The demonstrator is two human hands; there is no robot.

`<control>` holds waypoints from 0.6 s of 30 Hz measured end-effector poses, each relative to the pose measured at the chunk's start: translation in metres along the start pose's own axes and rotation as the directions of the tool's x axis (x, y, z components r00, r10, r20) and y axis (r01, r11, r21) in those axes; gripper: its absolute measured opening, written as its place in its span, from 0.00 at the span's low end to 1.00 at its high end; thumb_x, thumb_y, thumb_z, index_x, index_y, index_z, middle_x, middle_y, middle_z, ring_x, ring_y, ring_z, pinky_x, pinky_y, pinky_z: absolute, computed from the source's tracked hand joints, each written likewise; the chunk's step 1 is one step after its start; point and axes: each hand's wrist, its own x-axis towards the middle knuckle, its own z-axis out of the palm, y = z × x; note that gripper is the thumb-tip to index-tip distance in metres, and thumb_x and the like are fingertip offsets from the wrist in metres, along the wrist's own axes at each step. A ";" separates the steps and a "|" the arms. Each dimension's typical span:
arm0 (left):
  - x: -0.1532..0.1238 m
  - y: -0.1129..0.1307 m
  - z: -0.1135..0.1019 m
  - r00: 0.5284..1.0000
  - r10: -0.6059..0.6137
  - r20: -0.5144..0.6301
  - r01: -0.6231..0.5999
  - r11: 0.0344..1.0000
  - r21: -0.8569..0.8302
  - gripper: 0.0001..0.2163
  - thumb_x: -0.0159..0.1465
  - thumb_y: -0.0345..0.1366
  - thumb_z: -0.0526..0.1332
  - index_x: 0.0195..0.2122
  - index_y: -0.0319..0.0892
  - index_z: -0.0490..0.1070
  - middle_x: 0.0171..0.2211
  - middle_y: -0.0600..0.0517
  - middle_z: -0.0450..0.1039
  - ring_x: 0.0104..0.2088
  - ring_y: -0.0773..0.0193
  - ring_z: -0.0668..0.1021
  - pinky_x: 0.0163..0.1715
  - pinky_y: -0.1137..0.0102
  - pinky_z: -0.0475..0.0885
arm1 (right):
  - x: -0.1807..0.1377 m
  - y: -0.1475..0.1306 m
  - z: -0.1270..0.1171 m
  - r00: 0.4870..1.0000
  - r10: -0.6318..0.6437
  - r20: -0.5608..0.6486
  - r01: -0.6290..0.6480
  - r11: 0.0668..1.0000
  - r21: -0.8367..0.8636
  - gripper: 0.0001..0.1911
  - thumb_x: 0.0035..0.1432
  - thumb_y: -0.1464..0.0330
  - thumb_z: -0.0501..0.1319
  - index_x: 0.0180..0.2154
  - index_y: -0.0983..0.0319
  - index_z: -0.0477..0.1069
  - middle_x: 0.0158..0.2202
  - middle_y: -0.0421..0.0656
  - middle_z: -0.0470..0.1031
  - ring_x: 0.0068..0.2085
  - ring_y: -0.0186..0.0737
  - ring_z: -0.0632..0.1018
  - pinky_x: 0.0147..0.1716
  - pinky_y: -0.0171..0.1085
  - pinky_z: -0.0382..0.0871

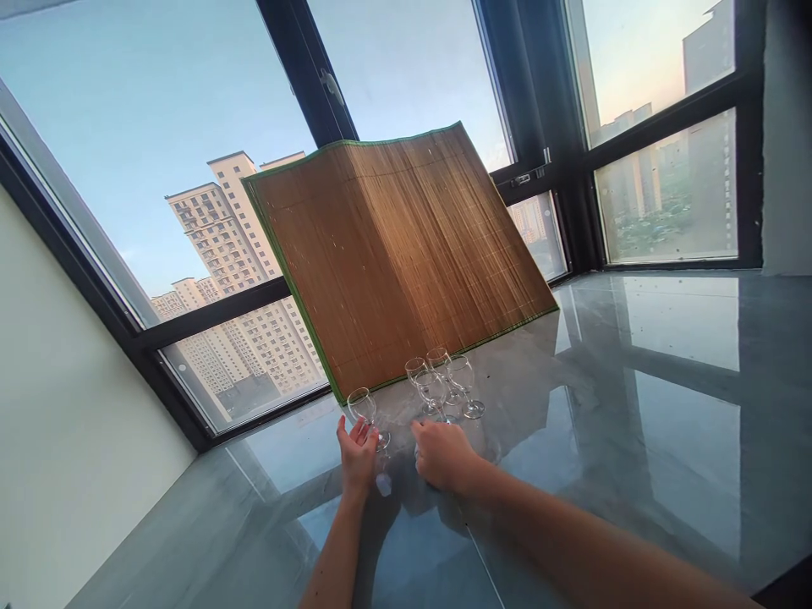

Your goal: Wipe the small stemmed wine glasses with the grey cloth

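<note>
A small clear stemmed glass (361,405) stands upright on the glossy grey surface, left of the other glasses. My left hand (357,455) is at its stem, with the fingers and thumb curved round it and its foot showing to the right. Just in front of a cluster of several similar glasses (461,372) is my right hand (446,455), its fingers curled closed. What those fingers hold, if anything, is hidden by the hand. The near glasses of the cluster overlap one another, and the hand covers part of their feet.
Behind the glasses a brown slatted mat (406,254) with green edging leans against the dark window frame (304,76). The grey marbled surface (571,499) reflects the windows. At the left is a pale wall (69,406); tall buildings (222,220) show outside.
</note>
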 end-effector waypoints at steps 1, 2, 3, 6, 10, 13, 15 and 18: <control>0.001 0.000 0.002 1.000 -0.011 0.015 0.012 0.999 -0.033 0.34 0.61 0.32 0.61 0.66 0.45 0.44 0.58 0.38 0.70 0.55 0.58 0.77 0.49 0.65 0.76 | 0.000 0.000 0.001 1.000 -0.013 0.008 0.013 1.000 0.001 0.14 0.55 0.75 0.56 0.43 0.63 0.74 0.39 0.50 0.80 0.38 0.47 0.81 0.32 0.37 0.65; 0.001 0.000 0.003 1.000 -0.012 0.025 0.013 0.998 -0.058 0.35 0.61 0.31 0.60 0.66 0.45 0.43 0.57 0.39 0.71 0.53 0.59 0.78 0.48 0.65 0.76 | 0.000 0.000 0.001 1.000 -0.026 0.015 0.026 1.000 0.003 0.14 0.54 0.74 0.56 0.43 0.63 0.74 0.38 0.50 0.80 0.38 0.47 0.81 0.32 0.37 0.65; 0.001 0.000 0.005 1.000 -0.005 0.027 0.006 0.998 -0.067 0.35 0.61 0.30 0.60 0.66 0.44 0.44 0.54 0.40 0.73 0.51 0.59 0.79 0.47 0.66 0.76 | 0.000 0.000 0.001 0.999 -0.041 0.021 0.041 0.999 0.005 0.14 0.54 0.74 0.57 0.43 0.63 0.74 0.37 0.49 0.81 0.38 0.47 0.81 0.32 0.37 0.64; 0.000 -0.001 0.007 0.999 0.034 -0.009 -0.035 0.999 -0.033 0.32 0.59 0.31 0.61 0.63 0.41 0.50 0.44 0.45 0.75 0.41 0.61 0.81 0.43 0.66 0.76 | -0.002 0.001 0.001 0.995 -0.088 0.048 0.087 0.996 0.022 0.13 0.56 0.71 0.56 0.43 0.62 0.74 0.37 0.49 0.81 0.38 0.47 0.81 0.32 0.37 0.64; -0.009 0.000 0.006 0.979 0.196 -0.053 -0.185 0.970 0.157 0.25 0.60 0.34 0.60 0.59 0.43 0.58 0.36 0.53 0.69 0.34 0.63 0.77 0.41 0.64 0.75 | -0.006 0.003 0.001 0.976 -0.207 0.070 0.202 0.976 0.079 0.27 0.58 0.59 0.57 0.57 0.62 0.69 0.44 0.53 0.79 0.44 0.55 0.79 0.37 0.42 0.68; -0.017 0.005 0.004 0.910 0.413 -0.020 -0.382 0.857 0.347 0.23 0.61 0.31 0.56 0.59 0.44 0.59 0.37 0.52 0.67 0.39 0.62 0.75 0.49 0.62 0.72 | -0.006 0.005 0.006 0.958 -0.276 0.074 0.266 0.956 0.126 0.41 0.53 0.60 0.61 0.67 0.61 0.55 0.50 0.54 0.76 0.49 0.57 0.77 0.41 0.44 0.69; -0.022 0.009 0.002 0.869 0.493 0.044 -0.462 0.776 0.430 0.23 0.61 0.28 0.53 0.58 0.44 0.60 0.41 0.50 0.67 0.41 0.61 0.75 0.52 0.61 0.70 | -0.004 0.005 0.010 0.968 -0.247 0.041 0.235 0.954 0.188 0.39 0.53 0.68 0.58 0.67 0.62 0.53 0.51 0.54 0.75 0.49 0.53 0.77 0.43 0.43 0.69; -0.024 0.012 0.001 0.867 0.480 0.133 -0.474 0.711 0.520 0.25 0.58 0.23 0.50 0.57 0.44 0.62 0.45 0.47 0.70 0.44 0.59 0.75 0.52 0.62 0.69 | 0.000 0.002 0.011 0.986 -0.139 -0.088 0.161 0.924 0.346 0.36 0.53 0.74 0.54 0.64 0.65 0.53 0.52 0.53 0.73 0.48 0.47 0.76 0.45 0.41 0.69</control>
